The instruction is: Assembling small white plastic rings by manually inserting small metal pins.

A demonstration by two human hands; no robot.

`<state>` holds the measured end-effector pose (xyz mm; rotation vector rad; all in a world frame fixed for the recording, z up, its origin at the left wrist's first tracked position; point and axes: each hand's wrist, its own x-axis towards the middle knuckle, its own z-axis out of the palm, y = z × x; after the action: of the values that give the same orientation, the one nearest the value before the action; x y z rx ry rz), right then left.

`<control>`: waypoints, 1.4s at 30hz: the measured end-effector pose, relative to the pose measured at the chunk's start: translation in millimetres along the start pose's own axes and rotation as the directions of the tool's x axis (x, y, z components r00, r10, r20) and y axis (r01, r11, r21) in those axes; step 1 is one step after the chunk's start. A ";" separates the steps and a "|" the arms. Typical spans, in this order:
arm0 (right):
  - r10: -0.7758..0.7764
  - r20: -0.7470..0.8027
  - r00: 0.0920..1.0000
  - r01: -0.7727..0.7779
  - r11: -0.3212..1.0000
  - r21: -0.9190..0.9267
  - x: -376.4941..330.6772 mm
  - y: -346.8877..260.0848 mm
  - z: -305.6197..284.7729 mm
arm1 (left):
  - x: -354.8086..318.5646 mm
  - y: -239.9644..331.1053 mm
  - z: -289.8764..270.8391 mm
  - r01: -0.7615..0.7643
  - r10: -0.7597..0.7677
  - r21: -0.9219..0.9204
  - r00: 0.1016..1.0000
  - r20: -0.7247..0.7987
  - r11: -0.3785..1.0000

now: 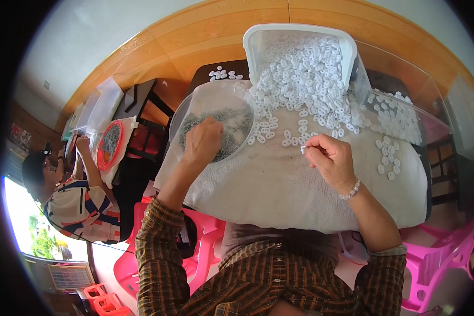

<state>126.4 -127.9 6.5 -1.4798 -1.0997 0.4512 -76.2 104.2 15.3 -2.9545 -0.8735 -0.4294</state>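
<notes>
My left hand (203, 140) is over a round clear tray (174, 124), fingers curled down into a heap of small grey metal pieces (239, 120) that look like screws or pins. What its fingertips grip is hidden. Between the thumb and fingers of my right hand (329, 160) is a small white plastic piece (303, 149), held just above the towel. Loose white two-holed oval pieces (295, 141) lie in front of that hand. Many more spill from a white bin (249, 52) tipped on its side toward me.
A pale towel (258, 189) covers the table. More white pieces lie at the right (387, 152) beside a clear plastic panel (413, 89). At the left, another person (73, 205) sits by a red-rimmed round tray (101, 158). Pink plastic chairs (426, 258) flank me.
</notes>
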 end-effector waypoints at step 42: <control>-0.047 -0.041 0.998 0.044 0.998 -0.054 -1.8 -10.5 -2.2 | 6.6 122.1 19.6 0.321 0.145 -0.801 0.947 0.288 -0.505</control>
<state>123.4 -131.9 16.1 -1.5010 -1.1167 0.3598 -0.3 7.0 4.0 -4.7528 -1.0813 -1.8718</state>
